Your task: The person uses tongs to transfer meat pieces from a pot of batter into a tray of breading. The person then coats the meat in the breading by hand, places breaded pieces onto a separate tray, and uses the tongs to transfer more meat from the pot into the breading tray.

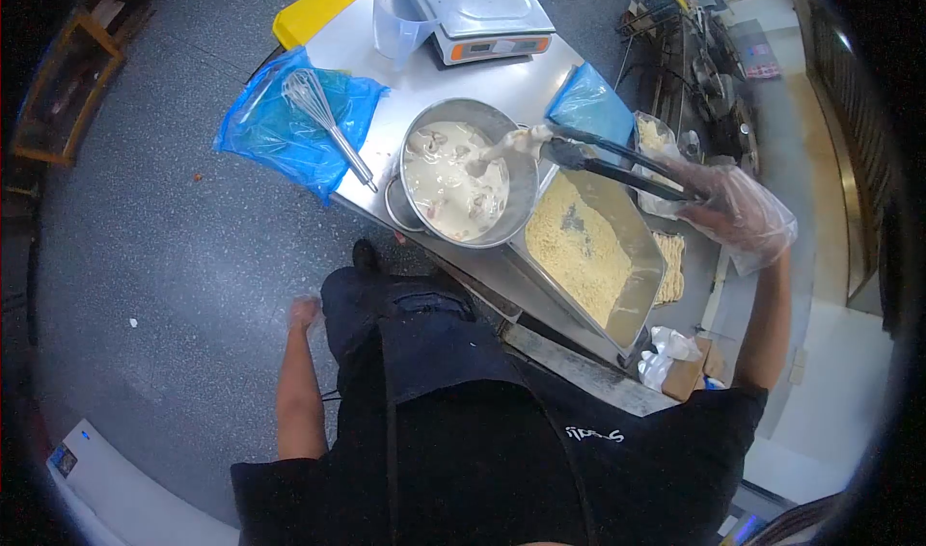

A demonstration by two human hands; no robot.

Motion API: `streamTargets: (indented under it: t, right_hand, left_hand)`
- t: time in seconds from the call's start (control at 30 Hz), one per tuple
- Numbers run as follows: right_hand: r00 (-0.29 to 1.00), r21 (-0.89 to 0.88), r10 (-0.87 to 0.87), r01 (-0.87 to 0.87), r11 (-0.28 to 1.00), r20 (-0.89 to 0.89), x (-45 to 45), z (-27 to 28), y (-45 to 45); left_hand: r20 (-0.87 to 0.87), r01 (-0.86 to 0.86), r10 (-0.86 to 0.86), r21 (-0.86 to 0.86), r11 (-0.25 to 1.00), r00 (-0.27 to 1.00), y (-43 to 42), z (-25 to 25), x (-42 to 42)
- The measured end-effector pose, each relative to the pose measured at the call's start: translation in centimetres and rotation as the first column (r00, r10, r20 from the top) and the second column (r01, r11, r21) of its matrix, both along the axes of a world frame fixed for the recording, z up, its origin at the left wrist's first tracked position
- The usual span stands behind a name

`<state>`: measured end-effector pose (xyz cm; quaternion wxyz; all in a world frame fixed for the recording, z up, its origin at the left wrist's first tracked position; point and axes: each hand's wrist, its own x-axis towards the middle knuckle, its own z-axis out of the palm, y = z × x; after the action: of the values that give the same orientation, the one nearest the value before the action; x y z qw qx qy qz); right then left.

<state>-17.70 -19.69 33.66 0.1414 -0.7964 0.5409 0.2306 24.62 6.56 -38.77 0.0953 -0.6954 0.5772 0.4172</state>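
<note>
My right hand (728,208), in a clear plastic glove, grips black tongs (627,165). The tongs' tips hold a pale, batter-coated piece (521,146) over the right rim of a metal pot (528,165). White liquid with several pieces (455,179) fills part of the pot. Just right of the pot, below the tongs, a long metal tray (637,319) contains yellowish crumbs or flour (579,257). My left hand (305,311) hangs low at my side, away from the table; its fingers are too small and blurred to make out.
On the metal table (333,44) are a scale (492,15), a clear jug (400,25), a whisk (333,131) on a blue bag (260,126) and another blue bag (590,102). A yellow object (313,13) is at the far left corner. White bags (661,358) lie beyond the tray.
</note>
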Motion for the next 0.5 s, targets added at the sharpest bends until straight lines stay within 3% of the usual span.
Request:
streamTargets:
  t: [0.03,0.07,0.1,0.13,0.23,0.33,0.43,0.5]
  right_hand:
    - [0.998,-0.048,0.057,-0.056,0.997,0.017,-0.7,0.3,0.1]
    - [0.993,-0.097,0.114,-0.110,0.989,0.031,-1.2,0.5,0.2]
    - [0.981,0.013,-0.191,0.192,0.981,-0.036,1.2,1.6,0.5]
    - [0.984,0.006,-0.177,0.177,0.984,-0.006,0.8,1.7,0.6]
    - [0.991,-0.053,-0.125,0.127,0.990,0.046,-1.1,2.0,0.8]
    - [0.986,-0.141,-0.023,0.047,0.989,0.162,-1.7,2.0,1.4]
    - [0.984,-0.127,-0.047,0.069,0.990,0.172,-2.2,2.3,1.5]
    - [0.985,-0.143,-0.043,0.067,0.987,0.164,-1.7,2.7,1.8]
  left_hand:
    - [-0.031,0.030,-0.032,-0.052,0.998,0.999,-0.1,0.2,0.1]
    - [-0.047,-0.078,0.077,-0.003,0.997,0.996,-0.3,0.9,-0.1]
    - [-0.057,-0.184,0.186,0.048,0.982,0.981,-0.5,1.8,-0.4]
    - [-0.062,-0.286,0.293,0.099,0.953,0.954,-0.8,2.7,-0.7]
    - [-0.043,-0.095,0.103,0.161,0.982,0.994,-2.0,5.2,-1.0]
    - [-0.111,0.033,-0.036,-0.030,0.999,0.993,0.2,-1.7,0.7]
    - [-0.134,-0.023,0.024,0.005,1.000,0.991,-0.3,-0.6,0.6]
    - [-0.118,-0.049,0.057,0.072,0.996,0.991,-1.6,3.2,-0.2]
